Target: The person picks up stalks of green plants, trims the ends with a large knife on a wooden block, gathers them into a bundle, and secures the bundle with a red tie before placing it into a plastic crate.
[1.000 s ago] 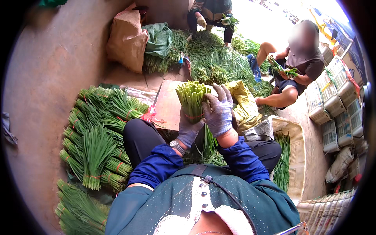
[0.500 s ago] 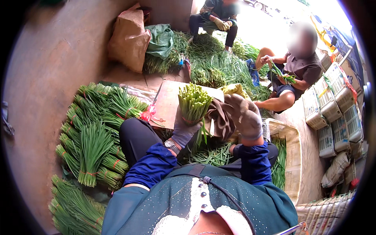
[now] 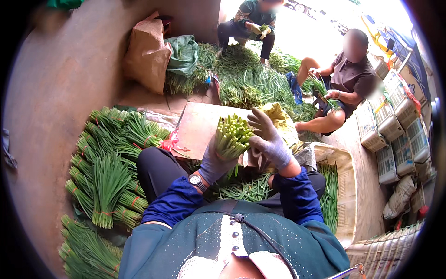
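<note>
In front of me, my left hand [image 3: 217, 156], in a greyish glove, is closed around a bunch of green chives [image 3: 234, 137]. The pale cut ends point up and away from me, and the leaves below are mostly hidden by the hand. Close by on the right is my gloved right hand [image 3: 269, 139], with fingers spread and nothing held. Its lower fingers come up against the side of the bunch; whether they touch it I cannot tell. Beneath both hands, loose green leaves [image 3: 244, 189] lie between my legs. A pinkish board [image 3: 197, 123] is just beyond the bunch.
Tied chive bundles [image 3: 111, 181] are stacked at my left. A pale plastic crate [image 3: 346, 204] with greens stands at my right. Beyond the board lies a large heap of greens [image 3: 253, 83]. Two people sit there handling greens. White crates [image 3: 388, 116] are stacked far right.
My right hand has come down and left to the bunch, its fingers spreading. The bunch has tilted and shifted slightly right in my left hand. The seated person at right has lowered their greens.
</note>
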A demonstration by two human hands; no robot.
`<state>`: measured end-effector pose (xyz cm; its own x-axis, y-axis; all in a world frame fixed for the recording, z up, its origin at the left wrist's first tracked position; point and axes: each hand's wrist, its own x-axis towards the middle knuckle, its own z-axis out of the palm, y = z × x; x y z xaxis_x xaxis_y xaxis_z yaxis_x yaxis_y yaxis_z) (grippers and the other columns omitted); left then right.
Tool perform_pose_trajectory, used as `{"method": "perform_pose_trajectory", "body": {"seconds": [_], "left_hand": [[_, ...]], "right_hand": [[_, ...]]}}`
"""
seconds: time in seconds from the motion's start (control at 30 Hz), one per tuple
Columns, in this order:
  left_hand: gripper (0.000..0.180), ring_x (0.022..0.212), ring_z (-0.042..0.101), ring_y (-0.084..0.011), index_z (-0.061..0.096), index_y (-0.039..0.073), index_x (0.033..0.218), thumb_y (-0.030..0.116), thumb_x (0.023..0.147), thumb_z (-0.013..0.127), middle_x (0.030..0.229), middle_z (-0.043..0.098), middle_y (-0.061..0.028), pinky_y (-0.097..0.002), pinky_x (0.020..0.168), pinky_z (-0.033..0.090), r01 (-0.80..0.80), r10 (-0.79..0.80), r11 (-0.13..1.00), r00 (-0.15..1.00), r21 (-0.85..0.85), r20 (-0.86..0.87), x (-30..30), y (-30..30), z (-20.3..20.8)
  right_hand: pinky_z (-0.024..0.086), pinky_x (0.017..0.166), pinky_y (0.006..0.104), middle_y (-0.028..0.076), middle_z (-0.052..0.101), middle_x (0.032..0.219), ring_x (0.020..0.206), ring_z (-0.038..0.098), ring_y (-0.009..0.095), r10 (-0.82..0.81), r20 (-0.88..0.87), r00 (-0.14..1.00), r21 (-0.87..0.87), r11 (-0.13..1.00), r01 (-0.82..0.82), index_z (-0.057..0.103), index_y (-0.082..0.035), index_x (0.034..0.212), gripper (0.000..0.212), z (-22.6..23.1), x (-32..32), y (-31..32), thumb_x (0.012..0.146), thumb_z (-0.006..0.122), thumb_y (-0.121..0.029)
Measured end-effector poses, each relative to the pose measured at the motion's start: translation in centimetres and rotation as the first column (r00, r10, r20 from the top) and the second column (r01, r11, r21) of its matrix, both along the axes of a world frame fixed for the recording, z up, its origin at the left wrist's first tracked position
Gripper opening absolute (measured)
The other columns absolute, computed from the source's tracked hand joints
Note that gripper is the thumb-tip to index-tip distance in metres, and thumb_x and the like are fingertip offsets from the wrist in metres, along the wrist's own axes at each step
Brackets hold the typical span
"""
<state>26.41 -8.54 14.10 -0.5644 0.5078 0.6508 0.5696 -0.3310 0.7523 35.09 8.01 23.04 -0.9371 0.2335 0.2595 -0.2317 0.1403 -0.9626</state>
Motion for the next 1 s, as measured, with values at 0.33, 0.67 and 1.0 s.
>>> {"method": "perform_pose_trajectory", "body": {"seconds": [0.33, 0.67, 1.0], "left_hand": [[0.095, 0.126, 0.053, -0.0246, 0.029, 0.003, 0.145, 0.006, 0.067, 0.083, 0.135, 0.052, -0.0144, -0.0361, 0.104, 0.046, 0.023, -0.018, 0.999, 0.987, -0.025, 0.157, -0.1, -0.1, -3.8], [0.089, 0.118, 0.059, -0.0276, 0.034, 0.003, 0.144, 0.011, 0.070, 0.083, 0.125, 0.060, -0.0152, -0.0368, 0.099, 0.049, 0.024, -0.018, 0.992, 0.999, -0.125, 0.051, -6.6, -0.9, 4.1], [0.047, 0.102, 0.062, -0.0289, 0.051, 0.020, 0.133, 0.021, 0.086, 0.053, 0.109, 0.061, -0.0100, -0.0483, 0.091, 0.048, -0.369, -0.464, 0.807, 0.090, -0.462, -0.882, -9.2, 3.9, 11.0]], "right_hand": [[0.052, 0.080, 0.0259, 0.008, 0.070, 0.100, 0.085, 0.066, 0.013, -0.328, -0.184, 0.927, -0.100, 0.944, 0.315, 0.066, 0.002, 0.112, 0.019, 1.0, -3.6, 2.9, 0.096, 0.059, -0.005], [0.053, 0.079, 0.0272, 0.008, 0.069, 0.092, 0.086, 0.066, 0.015, -0.257, 0.172, 0.951, 0.112, 0.964, 0.240, 0.057, 0.005, 0.125, 0.034, -17.3, -2.9, 6.5, 0.091, 0.058, 0.003], [0.045, 0.103, 0.0419, 0.018, 0.063, 0.124, 0.114, 0.061, 0.028, 0.530, 0.280, 0.801, -0.602, 0.747, -0.283, 0.043, -0.002, 0.143, 0.080, -9.0, -6.5, 12.5, 0.093, 0.050, -0.065]]}}
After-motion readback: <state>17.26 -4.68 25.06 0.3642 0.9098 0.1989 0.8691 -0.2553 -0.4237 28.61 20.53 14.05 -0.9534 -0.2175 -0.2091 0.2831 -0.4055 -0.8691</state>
